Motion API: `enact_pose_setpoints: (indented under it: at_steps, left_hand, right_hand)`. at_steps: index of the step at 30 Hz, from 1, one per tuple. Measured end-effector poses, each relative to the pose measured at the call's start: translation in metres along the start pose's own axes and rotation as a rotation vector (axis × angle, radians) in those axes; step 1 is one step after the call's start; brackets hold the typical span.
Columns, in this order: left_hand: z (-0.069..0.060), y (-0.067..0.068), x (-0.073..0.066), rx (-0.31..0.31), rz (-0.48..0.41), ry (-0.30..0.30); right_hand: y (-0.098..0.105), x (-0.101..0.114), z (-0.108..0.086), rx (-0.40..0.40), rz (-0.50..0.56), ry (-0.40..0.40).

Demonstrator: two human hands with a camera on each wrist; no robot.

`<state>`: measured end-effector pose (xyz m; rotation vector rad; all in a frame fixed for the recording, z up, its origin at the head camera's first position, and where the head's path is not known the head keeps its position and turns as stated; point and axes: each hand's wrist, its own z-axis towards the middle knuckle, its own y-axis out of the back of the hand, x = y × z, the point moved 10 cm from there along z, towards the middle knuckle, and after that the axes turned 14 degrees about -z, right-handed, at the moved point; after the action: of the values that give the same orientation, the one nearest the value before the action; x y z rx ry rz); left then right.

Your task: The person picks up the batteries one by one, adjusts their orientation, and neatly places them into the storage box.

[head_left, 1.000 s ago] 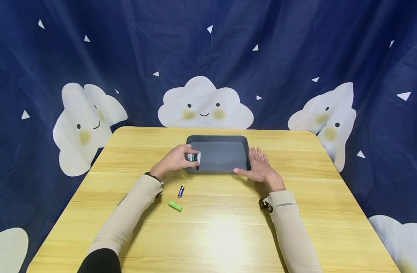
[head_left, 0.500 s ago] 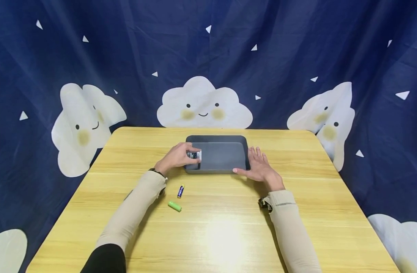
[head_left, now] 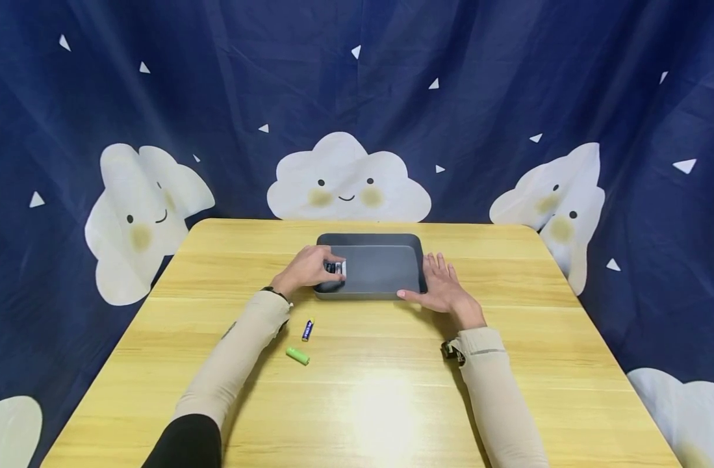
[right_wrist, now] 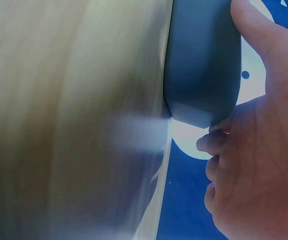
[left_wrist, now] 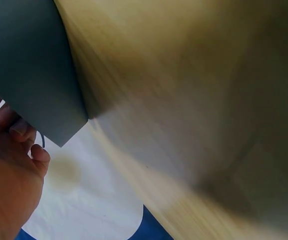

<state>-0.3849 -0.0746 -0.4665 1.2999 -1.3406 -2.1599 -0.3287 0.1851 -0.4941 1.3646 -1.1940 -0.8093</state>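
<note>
A dark grey rectangular tray point(head_left: 382, 268) lies near the far side of the table. Over its left end, my left hand point(head_left: 306, 267) pinches a row of small black and white batteries point(head_left: 337, 268) between thumb and fingers. The hand covers part of the row, and its markings are too small to read. My right hand point(head_left: 444, 287) rests against the tray's right end with straight fingers, its thumb at the near right corner. Both wrist views show the tray's outer wall beside a hand, but no batteries.
On the wooden table point(head_left: 392, 364), a blue battery point(head_left: 308, 329) with a yellow end lies in front of the tray. A light green battery point(head_left: 297, 355) lies nearer, beside my left sleeve. A dark blue curtain point(head_left: 357, 78) with white clouds hangs behind the table.
My left hand has shifted slightly right and inward over the tray, with the batteries between its fingers. The right hand keeps its place at the tray's right end.
</note>
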Motion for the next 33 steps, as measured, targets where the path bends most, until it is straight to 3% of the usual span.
enact_pose_setpoints:
  at_steps: [13, 25, 33]
  left_hand:
    - [0.001, -0.009, 0.009, 0.028, 0.096, 0.048]
    - [0.002, -0.012, 0.009, 0.06, 0.103, 0.072]
    - [0.007, -0.015, 0.007, 0.056, 0.097, 0.052]
  right_hand:
    - [-0.003, 0.0, -0.001, 0.005, 0.009, -0.002]
    - [-0.002, 0.0, 0.001, -0.004, 0.014, 0.003]
    - [-0.001, -0.002, -0.001, 0.0, 0.02, 0.0]
